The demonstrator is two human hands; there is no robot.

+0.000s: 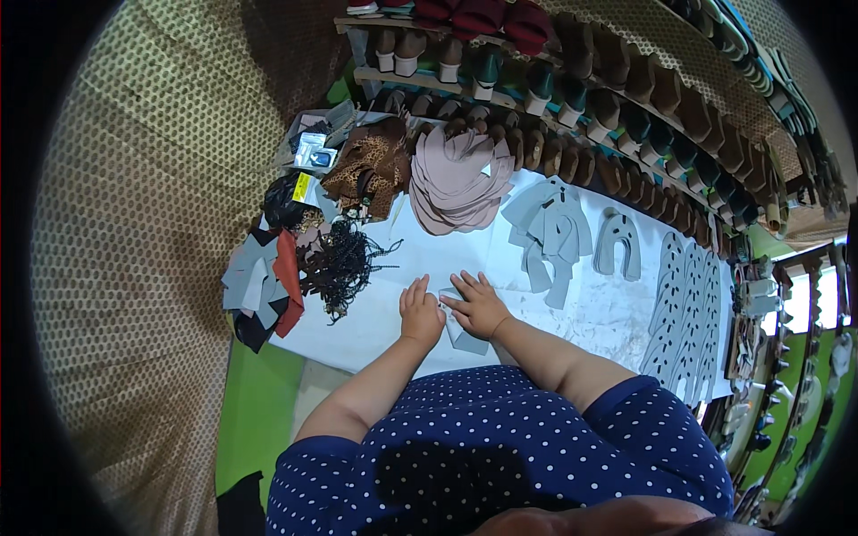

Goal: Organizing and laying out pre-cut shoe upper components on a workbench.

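A small grey shoe-upper piece (466, 339) lies on the white-covered table close to my body, partly hidden by my hands. My right hand (481, 308) rests over its upper part with the fingers spread and stretched out. Beside its left edge is my left hand (421, 314), laid flat with fingers extended and the thumb toward the piece. The two hands nearly meet at the piece's top end. To the right are a loose heap of grey cut pieces (547, 223), a single arched grey piece (617, 241) and overlapping rows of grey pieces with dark slots (684, 304).
A stack of pinkish cut pieces (456, 183) sits at the back, beside leopard-print material (368, 165). Tangled black straps (344, 268) and grey, black and red scraps (264, 281) lie left. Wooden shelves (509, 103) of shoes and lasts line the far side; patterned curtain (152, 223) hangs left.
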